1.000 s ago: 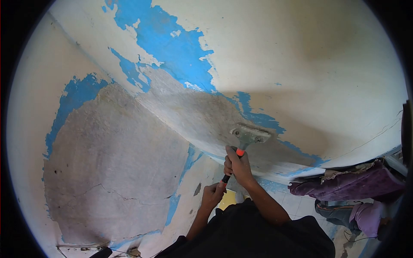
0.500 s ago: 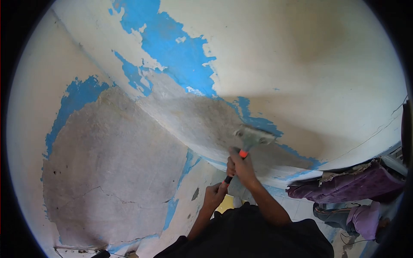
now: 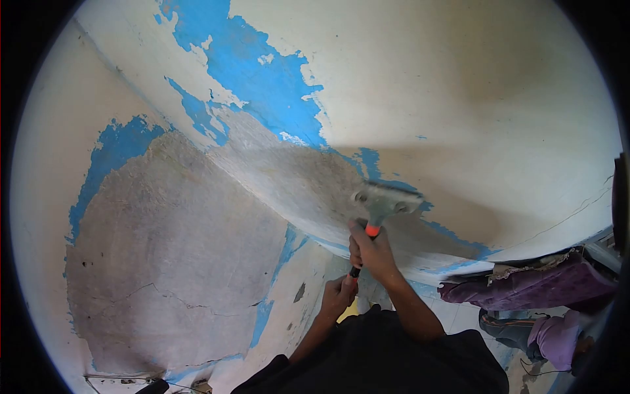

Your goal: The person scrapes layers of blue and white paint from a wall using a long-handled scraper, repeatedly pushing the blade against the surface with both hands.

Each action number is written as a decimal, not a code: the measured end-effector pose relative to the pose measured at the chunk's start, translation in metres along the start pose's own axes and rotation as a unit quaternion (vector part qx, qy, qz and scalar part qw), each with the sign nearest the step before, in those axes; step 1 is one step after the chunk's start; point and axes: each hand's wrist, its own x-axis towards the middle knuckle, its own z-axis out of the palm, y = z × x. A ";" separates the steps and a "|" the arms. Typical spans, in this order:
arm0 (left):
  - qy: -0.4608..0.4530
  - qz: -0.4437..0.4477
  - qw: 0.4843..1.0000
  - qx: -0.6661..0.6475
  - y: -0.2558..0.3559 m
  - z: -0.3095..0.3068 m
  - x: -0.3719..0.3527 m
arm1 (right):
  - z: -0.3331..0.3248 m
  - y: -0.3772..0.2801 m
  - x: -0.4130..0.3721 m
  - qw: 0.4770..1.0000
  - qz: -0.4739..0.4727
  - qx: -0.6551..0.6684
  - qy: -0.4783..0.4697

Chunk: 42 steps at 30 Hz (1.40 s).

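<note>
Scraper [image 3: 379, 211] at the broken rim of a blue strip [image 3: 371, 164]

Farthest left, a large grey patch [image 3: 170, 243] with a fine crack fills the side wall, and the corner [image 3: 256, 197] slants down towards the worker. Next comes the left hand [image 3: 337, 295], its fingers wrapped around the lower end of the handle [image 3: 355, 270]. Just above and to the right, the right hand [image 3: 373, 249] has its fingers closed around the same handle, right below the orange collar [image 3: 373, 230]. The head with its two screws lies over the wall where grey meets blue; blur makes it hard to tell whether the whole blade [image 3: 397, 188] touches. Good work here probably means keeping that edge square and at a low angle, so that it slips under the paint's lip rather than gouging with one end. The lower hand can supply the push while the upper one steers; short, even strokes should suit this ragged border. Rightward stretches the cream coat [image 3: 472, 131], and beyond the strip hangs purple cloth [image 3: 525, 284], well apart from the tool.
</note>
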 end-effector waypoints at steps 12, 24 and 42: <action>-0.022 0.021 0.999 -0.025 0.020 0.019 -0.001 | 0.000 -0.032 -0.005 0.998 -0.025 -0.063 -0.017; -0.058 -0.059 0.995 -0.051 -0.005 0.025 -0.019 | -0.007 -0.008 -0.009 0.996 0.021 -0.083 0.001; -0.084 -0.071 0.993 -0.052 0.002 0.023 -0.024 | -0.005 -0.016 -0.015 0.998 0.039 -0.051 0.002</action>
